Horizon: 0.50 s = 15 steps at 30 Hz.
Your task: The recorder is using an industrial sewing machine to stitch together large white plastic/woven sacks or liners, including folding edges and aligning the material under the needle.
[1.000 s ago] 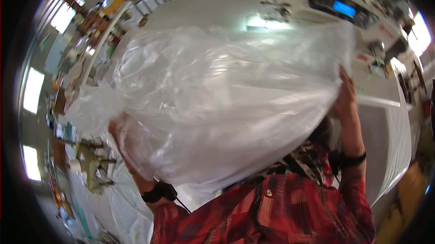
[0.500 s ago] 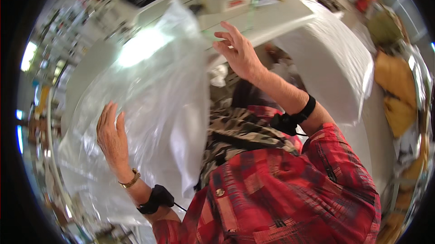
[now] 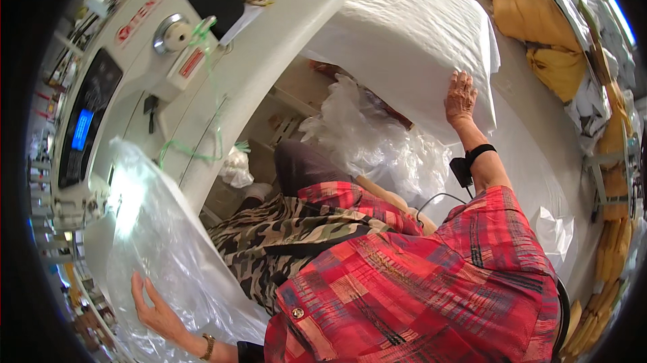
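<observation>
My right hand (image 3: pixel 461 98) lies with its fingers stretched out on the edge of a thick white stack of sheets (image 3: pixel 418 39), at the right. At the lower left, my left hand (image 3: pixel 160 314) rests on or just over a clear plastic sheet (image 3: pixel 182 262), thumb apart from the fingers. That plastic hangs down over the table edge beside my lap and shines under a bright lamp. An industrial sewing machine (image 3: pixel 135 53) with a round handwheel (image 3: pixel 176 36) and a lit blue display stands beyond it.
Crumpled clear plastic (image 3: pixel 377 127) lies low between the table and the white stack. A green thread (image 3: pixel 217 120) hangs by the machine. Yellow-brown bundles (image 3: pixel 539 19) and white wrapping line the right side. A camouflage cloth (image 3: pixel 263 228) covers my lap.
The view has swung right. My right hand has gone from raised above the table to the white stack. My left hand stays by the clear plastic.
</observation>
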Each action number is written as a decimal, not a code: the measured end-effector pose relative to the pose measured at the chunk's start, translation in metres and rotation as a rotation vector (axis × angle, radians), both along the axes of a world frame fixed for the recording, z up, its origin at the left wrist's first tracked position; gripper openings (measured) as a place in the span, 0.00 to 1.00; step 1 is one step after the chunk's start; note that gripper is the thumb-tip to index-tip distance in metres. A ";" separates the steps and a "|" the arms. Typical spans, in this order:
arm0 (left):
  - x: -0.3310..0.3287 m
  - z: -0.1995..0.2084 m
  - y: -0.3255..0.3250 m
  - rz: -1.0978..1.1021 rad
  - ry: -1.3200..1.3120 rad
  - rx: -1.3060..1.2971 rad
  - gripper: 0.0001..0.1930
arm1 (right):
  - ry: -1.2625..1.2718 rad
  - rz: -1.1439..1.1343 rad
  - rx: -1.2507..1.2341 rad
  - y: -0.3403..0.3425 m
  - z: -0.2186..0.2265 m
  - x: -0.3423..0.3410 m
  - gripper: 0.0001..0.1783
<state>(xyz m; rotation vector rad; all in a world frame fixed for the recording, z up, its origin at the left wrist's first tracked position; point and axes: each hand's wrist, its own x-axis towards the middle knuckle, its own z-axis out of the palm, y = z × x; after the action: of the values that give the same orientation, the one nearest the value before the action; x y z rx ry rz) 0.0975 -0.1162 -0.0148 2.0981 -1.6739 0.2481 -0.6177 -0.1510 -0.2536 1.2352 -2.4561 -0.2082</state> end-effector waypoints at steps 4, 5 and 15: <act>-0.016 -0.001 -0.009 -0.011 0.029 0.042 0.18 | 0.283 0.131 -0.071 -0.008 -0.008 -0.034 0.22; -0.020 -0.001 -0.011 -0.021 0.024 0.057 0.18 | 0.229 0.139 0.025 -0.009 0.005 -0.038 0.15; -0.046 0.001 -0.020 -0.070 0.039 0.022 0.15 | 0.175 0.321 0.274 -0.032 0.022 -0.089 0.04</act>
<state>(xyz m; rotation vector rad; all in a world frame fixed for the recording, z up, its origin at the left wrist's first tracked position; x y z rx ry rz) 0.0514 -0.1366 -0.0134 2.0425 -1.7302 0.1670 -0.7062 -0.1826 -0.2316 1.6284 -2.0951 -0.5521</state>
